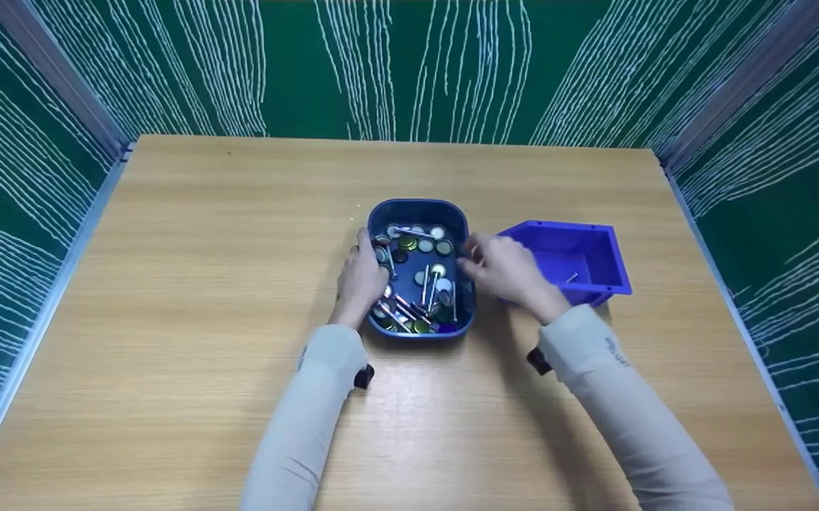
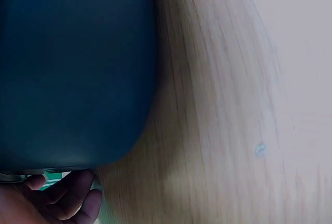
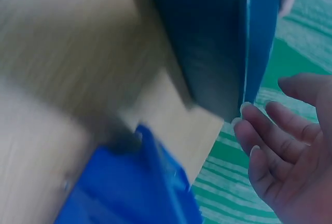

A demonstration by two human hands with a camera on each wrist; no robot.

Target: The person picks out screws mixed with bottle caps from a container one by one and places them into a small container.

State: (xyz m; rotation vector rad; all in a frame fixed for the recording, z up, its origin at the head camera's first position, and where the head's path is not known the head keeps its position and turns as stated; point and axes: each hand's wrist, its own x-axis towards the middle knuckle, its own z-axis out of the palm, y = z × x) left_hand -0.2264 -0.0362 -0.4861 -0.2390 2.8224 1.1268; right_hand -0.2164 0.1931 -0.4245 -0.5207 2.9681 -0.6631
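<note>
In the head view, a dark blue rounded tub [image 1: 420,336] holds a mix of bottle caps [image 1: 443,248] and long metal bolts [image 1: 404,309]. My left hand [image 1: 362,279] grips the tub's left rim; the left wrist view shows its curled fingers [image 2: 78,195] by the tub wall [image 2: 72,73]. Over the right rim is my right hand [image 1: 509,268], its fingers loosely bent. The right wrist view shows nothing between those fingers [image 3: 267,133], near the tub's edge. A purple bin [image 1: 620,264] stands to the right, with a small bolt [image 1: 572,277] inside.
Both containers stand on a wooden table [image 1: 204,284]. Green panels with white streaks [image 1: 296,71] rise behind and at both sides. Tiny pale specks [image 1: 357,213] lie left of the tub. My right forearm passes in front of the purple bin's near corner.
</note>
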